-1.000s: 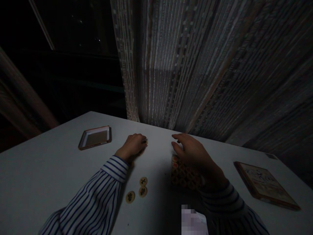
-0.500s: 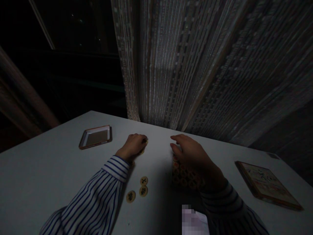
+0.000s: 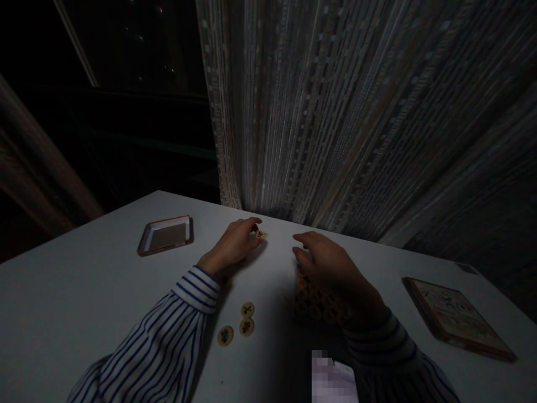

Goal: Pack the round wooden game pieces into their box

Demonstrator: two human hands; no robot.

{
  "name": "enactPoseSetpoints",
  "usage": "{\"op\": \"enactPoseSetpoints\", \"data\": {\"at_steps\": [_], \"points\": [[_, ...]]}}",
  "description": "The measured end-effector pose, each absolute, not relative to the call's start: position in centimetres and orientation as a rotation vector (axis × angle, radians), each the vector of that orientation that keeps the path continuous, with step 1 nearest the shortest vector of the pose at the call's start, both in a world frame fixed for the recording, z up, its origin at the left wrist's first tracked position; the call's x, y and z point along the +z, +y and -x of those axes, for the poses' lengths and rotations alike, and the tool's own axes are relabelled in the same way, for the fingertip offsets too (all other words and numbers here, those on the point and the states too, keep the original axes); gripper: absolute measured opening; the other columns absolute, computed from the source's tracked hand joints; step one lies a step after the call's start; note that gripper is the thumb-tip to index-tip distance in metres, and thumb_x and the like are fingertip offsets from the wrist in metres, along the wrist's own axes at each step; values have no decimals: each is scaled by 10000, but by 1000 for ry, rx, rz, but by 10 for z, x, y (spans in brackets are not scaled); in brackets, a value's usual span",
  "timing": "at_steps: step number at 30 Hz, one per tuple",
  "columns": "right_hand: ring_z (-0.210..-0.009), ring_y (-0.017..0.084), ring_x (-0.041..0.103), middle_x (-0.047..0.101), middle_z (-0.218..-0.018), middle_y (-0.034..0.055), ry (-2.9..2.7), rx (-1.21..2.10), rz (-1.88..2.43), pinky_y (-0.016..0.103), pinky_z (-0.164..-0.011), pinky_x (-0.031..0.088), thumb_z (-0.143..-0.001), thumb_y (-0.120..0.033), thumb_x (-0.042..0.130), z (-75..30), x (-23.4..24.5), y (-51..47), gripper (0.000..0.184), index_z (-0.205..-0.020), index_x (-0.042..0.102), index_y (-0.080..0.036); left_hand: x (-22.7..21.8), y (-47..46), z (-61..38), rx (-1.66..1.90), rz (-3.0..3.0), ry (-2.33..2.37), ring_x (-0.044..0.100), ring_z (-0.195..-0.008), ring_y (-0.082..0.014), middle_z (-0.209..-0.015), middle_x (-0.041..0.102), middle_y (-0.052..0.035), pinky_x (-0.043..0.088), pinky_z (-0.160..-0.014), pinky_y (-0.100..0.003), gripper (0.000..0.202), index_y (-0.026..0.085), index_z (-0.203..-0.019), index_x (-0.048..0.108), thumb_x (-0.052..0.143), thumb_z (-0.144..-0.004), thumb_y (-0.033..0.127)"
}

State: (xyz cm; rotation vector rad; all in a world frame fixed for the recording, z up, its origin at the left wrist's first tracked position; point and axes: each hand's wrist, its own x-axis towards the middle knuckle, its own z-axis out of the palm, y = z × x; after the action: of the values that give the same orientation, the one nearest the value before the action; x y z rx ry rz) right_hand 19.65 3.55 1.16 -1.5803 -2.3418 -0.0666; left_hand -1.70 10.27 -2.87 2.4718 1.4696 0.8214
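Note:
A round wooden Chinese chess piece with a dark character sits between the thumb and fingers of my left hand, near the far edge of the table. Part of another piece peeks out below that wrist. Three loose pieces lie face up closer to me, among them one at the left. My right hand hovers over or rests on a packed block of pieces, its thumb and index finger apart and nothing visible between them. Its palm hides much of the block, which is in shadow.
An open shallow tray-like box part lies at the left of the white table. On the right is a flat box lid with a printed top. A pixelated phone-like object is at the front. Curtains hang behind.
My left hand has moved a little to the right and away from me, and the piece at its fingertips now shows its face. My right hand has stayed in place.

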Motion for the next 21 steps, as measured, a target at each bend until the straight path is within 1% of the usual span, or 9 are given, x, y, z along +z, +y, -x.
{"op": "enactPoseSetpoints", "data": {"at_steps": [5,11,16,21], "points": [[-1058,239,569,613,-1179,123,-2338,-69,1569,370,-894,445,-871,-240,441,-198,13,34,353,-1181,572,-135,-19,96,12,928,-2495,1409,583,-949,-221,-1016,650,-81,424,-880,-357,368,155,-1140,563,551,-799,294],[-1044,247,576,631,-1148,121,-2301,-66,1518,381,-896,445,-867,-233,445,-197,13,33,346,-1160,585,-113,-7,87,6,1049,-2585,1209,578,-951,-202,-980,661,-64,416,-893,-342,226,163,-995,626,570,-801,266],[-1005,210,600,667,-1076,82,-2192,-14,1409,344,-881,448,-871,-216,437,-198,13,34,295,-1091,624,-154,3,75,-1,1126,-2584,1095,578,-946,-187,-984,655,-53,428,-882,-332,226,170,-1004,609,580,-806,273],[-921,195,627,695,-998,58,-2066,137,1349,317,-801,471,-868,-252,456,-199,15,33,257,-1015,655,-182,7,65,-7,1194,-2521,1061,577,-949,-184,-1003,634,-45,450,-860,-331,305,187,-1082,554,596,-793,276]]}}
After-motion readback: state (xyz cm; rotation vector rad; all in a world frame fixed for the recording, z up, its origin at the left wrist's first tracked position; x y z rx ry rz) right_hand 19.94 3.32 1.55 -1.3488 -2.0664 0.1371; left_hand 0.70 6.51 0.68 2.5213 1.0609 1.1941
